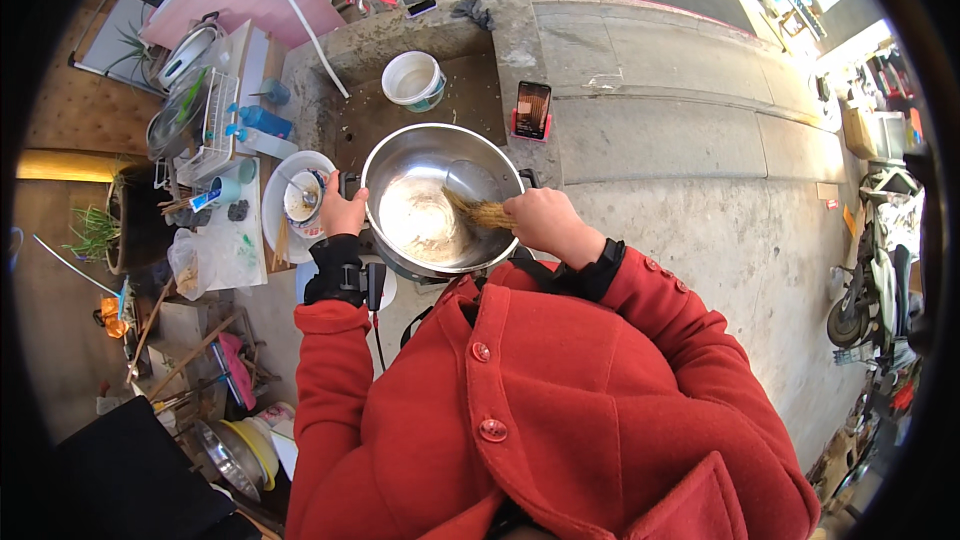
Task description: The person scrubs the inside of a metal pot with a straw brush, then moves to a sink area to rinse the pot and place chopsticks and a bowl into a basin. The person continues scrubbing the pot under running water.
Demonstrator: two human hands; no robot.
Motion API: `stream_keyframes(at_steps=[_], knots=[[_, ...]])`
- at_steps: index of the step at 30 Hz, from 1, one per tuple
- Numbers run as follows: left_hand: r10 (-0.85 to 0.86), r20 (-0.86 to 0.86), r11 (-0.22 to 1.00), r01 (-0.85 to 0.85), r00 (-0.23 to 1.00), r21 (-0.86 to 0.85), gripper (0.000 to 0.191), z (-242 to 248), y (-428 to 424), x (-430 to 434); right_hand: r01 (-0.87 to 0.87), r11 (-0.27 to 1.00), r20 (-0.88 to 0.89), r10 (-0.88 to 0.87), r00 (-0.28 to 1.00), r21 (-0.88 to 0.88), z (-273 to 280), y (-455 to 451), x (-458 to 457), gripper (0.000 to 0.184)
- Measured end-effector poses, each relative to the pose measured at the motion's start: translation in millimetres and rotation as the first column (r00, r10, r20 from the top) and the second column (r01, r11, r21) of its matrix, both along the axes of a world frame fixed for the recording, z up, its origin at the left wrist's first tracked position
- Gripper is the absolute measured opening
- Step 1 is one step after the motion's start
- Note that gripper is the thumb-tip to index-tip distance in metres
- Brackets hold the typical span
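A large stainless-steel pot point(409, 154) with black side handles is before me, tilted so that I see into it. My left hand point(343, 211) grips its left side at the handle, with the thumb by the rim. In my right hand point(551, 221) is a straw pot brush point(480, 211), whose bristles reach into the pot. Cloudy, whitish liquid point(427, 221) lies at the bottom. Just left of my left hand, a white plastic basin point(274, 199) holds a patterned bowl point(298, 216), a spoon and chopsticks.
Beyond the pot lies a concrete sink point(465, 82) with a white bucket point(411, 79) in it. A phone point(533, 109) stands on its right ledge. A white hose point(296, 11) hangs in from the left. Bottles point(262, 121) and a wire rack point(217, 116) crowd the left side.
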State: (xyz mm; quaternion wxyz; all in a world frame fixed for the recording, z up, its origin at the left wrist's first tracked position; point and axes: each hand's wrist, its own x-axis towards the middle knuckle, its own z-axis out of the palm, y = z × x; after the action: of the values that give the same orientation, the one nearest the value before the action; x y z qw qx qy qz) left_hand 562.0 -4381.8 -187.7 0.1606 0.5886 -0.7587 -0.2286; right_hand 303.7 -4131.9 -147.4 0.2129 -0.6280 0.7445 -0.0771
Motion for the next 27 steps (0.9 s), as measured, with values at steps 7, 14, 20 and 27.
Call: stream_keyframes(at_steps=[7,14,20,27], knots=[[-0.004,0.05,1.0,0.005,0.999,-0.003,0.073,6.5,2.9,-3.1,0.011,1.0,0.004,-0.011,1.0,-0.005,-3.5,3.4,-1.1,0.015],[-0.003,0.035,1.0,0.003,0.999,-0.002,0.072,7.3,3.7,-4.2,0.012,1.0,0.013,-0.012,1.0,0.014,-1.9,3.7,-1.2,0.016],[-0.007,0.031,1.0,0.007,0.999,-0.004,0.071,7.0,2.6,-3.8,0.012,1.0,0.018,-0.013,1.0,0.021,-1.1,3.4,-0.6,0.016],[-0.021,0.045,1.0,0.021,0.999,-0.005,0.071,7.4,0.8,-6.1,0.019,0.999,0.019,-0.02,1.0,0.033,-0.3,2.5,-0.8,0.016]])
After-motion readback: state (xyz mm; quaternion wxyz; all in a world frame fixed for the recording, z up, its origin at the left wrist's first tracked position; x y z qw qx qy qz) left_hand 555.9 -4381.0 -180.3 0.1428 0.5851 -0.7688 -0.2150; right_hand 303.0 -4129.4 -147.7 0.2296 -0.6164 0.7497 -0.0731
